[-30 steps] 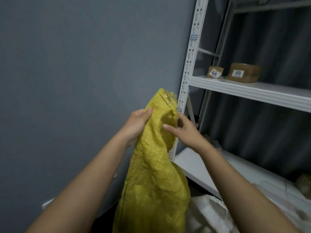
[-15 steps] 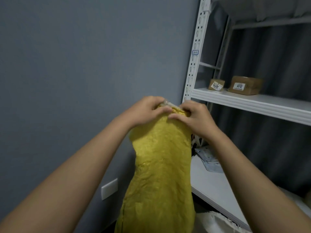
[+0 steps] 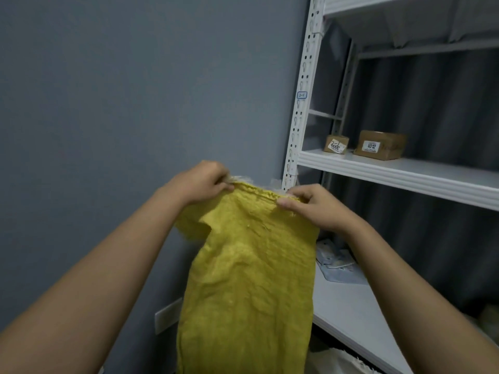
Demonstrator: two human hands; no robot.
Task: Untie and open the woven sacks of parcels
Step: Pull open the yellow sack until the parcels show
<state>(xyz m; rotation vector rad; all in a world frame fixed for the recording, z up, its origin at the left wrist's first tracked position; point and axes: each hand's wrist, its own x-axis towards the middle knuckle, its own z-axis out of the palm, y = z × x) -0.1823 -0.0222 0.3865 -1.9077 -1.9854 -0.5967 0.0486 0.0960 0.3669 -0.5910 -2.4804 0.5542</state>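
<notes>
Currently held aloft: one yellow woven sack (image 3: 248, 279), hanging limp in front of the grey wall (image 3: 121, 90), its top edge stretched between two hands.

Left hand (image 3: 201, 182): grip closed, fingers and thumb pinching the left end of the frayed mouth edge. Right hand (image 3: 314, 209): grip closed likewise on the right end, just before the shelf upright (image 3: 302, 103).

Risks, as judged: the loose fringe at the mouth may tear or shed strands if the hands pull apart hard; a pinch this shallow may slip and drop the sack; whether any tie remains is not visible.

Room, left to right: wall socket plate (image 3: 168, 314) low on the wall; white metal shelving (image 3: 399, 174) carrying two small labelled cardboard parcels (image 3: 379, 144); lower shelf (image 3: 348, 311) bearing a flat grey mailer (image 3: 337, 265); dark curtain (image 3: 432, 103) behind.
</notes>
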